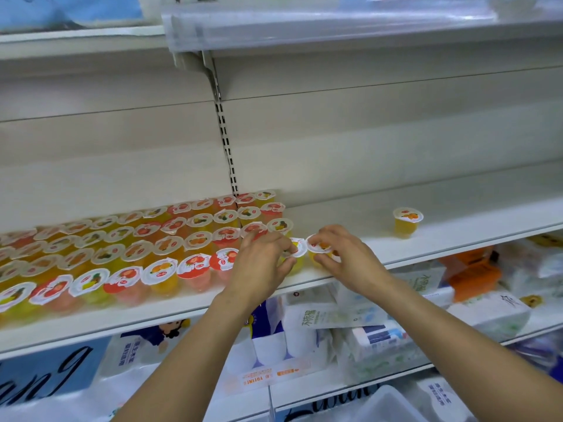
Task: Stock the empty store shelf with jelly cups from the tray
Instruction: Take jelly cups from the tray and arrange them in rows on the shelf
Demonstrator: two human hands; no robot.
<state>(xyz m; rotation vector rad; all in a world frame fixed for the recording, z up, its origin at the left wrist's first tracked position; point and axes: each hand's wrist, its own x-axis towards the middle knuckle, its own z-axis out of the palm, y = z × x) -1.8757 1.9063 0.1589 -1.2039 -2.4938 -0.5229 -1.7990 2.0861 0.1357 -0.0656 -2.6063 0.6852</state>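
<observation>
Both hands are working at the front edge of the white shelf [457, 239], close together but not touching each other. The left hand [262, 263] is curling its fingers round a yellow jelly cup [297, 249], thumb on the near side, fingers over the lid's far rim. The right hand [344, 257] is pinching a second yellow cup [316, 246] just beside it, fingertips on the lid edge and thumb low on the cup wall. The two held cups are sitting side by side, lids almost touching.

Both cups are standing upright on the shelf, foil lids facing up, axis vertical, wide end on top. They are sitting at the right end of the front row.

To the left, the block of jelly cups [122, 257] is filling the shelf in several rows running left to right, all upright with lids up, red, orange and yellow mixed. One lone yellow cup [407, 222] is standing upright well apart to the right, further back on the shelf.

Below, the lower shelf is holding packs of tissue [350, 318] and an orange pack [475, 272]. An upper shelf edge [304, 28] is running across the top.
</observation>
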